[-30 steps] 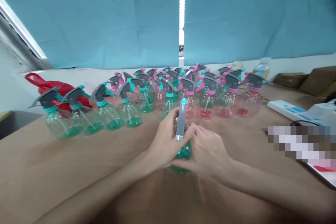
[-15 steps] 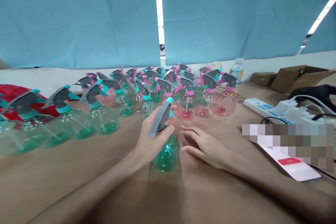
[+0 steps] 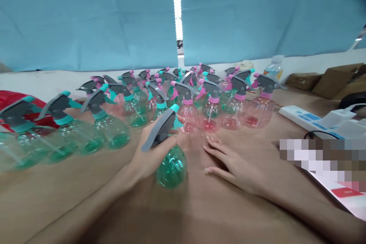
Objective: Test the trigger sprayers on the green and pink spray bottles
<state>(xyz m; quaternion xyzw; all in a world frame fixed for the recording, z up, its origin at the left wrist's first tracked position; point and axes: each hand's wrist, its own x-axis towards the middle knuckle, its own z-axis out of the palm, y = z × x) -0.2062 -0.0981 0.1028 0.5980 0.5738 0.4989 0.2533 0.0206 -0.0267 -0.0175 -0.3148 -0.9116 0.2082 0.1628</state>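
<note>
Grip of the left hand [image 3: 150, 154] stays clenched round the neck of the green spray bottle [image 3: 171, 167], which sits tilted on the worktop [image 3: 200, 213]; the right hand [image 3: 228, 160], wrapped round that bottle a second ago, now lies released just right of it, so one hand alone controls it; more spray bottles [image 3: 185, 103] stand behind it

Bottle [image 3: 171, 166] neck hidden (left hand [image 3: 150, 152]), bag [image 3: 7, 97] cropped
</note>
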